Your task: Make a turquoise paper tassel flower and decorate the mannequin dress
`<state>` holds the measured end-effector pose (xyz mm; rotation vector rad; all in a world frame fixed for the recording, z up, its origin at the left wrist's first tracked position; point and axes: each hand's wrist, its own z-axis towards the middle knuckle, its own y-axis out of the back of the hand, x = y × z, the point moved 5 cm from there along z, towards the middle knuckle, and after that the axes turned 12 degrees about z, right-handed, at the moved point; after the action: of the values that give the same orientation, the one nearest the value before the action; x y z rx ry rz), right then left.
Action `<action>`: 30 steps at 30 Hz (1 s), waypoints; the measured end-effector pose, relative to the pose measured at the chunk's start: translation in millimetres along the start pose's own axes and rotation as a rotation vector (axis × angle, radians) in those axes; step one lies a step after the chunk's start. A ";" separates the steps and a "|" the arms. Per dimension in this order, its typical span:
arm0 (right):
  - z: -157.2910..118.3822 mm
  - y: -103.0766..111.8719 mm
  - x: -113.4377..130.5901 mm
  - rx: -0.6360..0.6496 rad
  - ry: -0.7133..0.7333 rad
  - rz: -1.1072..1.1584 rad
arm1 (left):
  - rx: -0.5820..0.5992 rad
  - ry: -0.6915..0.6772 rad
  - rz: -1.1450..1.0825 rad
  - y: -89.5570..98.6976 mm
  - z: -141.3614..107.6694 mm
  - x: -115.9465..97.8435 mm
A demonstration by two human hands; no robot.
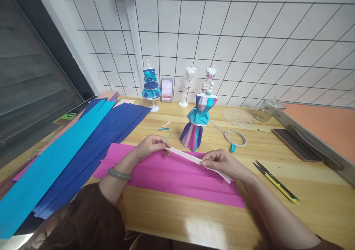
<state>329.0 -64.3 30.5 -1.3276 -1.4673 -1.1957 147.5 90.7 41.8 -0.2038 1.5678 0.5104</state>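
Between my two hands a narrow white strip (185, 155) is stretched over a magenta sheet (166, 178) that lies on the wooden table. My left hand (153, 146) pinches the strip's upper left end. Farther along it, my right hand (219, 162) grips the strip between thumb and fingers, and its loose end hangs out below toward the lower right. Just beyond the hands stands a small dress form (199, 111) in a striped, turquoise-skirted dress.
Blue sheets (116, 120) and a turquoise sheet (55, 157) lie at left. Yellow-handled thread snips (277, 183), a tape roll (235, 138) and a dark phone (296, 144) lie at right. Behind are a blue-dressed form (151, 83), a white form (190, 78) and a glass jar (269, 109).
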 end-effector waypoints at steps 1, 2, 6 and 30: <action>0.1 0.8 -0.3 -0.012 0.003 -0.004 | 0.000 0.002 0.016 0.0 0.0 -0.2; 0.2 1.6 -0.7 -0.024 0.005 -0.014 | 0.000 0.004 0.037 -0.1 0.0 -0.5; 1.0 4.5 -1.6 -0.073 0.017 -0.074 | -0.003 -0.002 0.184 -0.5 0.6 -1.3; 2.5 -21.6 9.2 -0.080 0.161 -0.264 | -0.526 -0.603 1.277 -52.4 -20.7 -54.1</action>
<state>306.5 -59.8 36.1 -1.0837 -1.5240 -1.5081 155.6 25.8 84.4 0.5712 0.7685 1.7851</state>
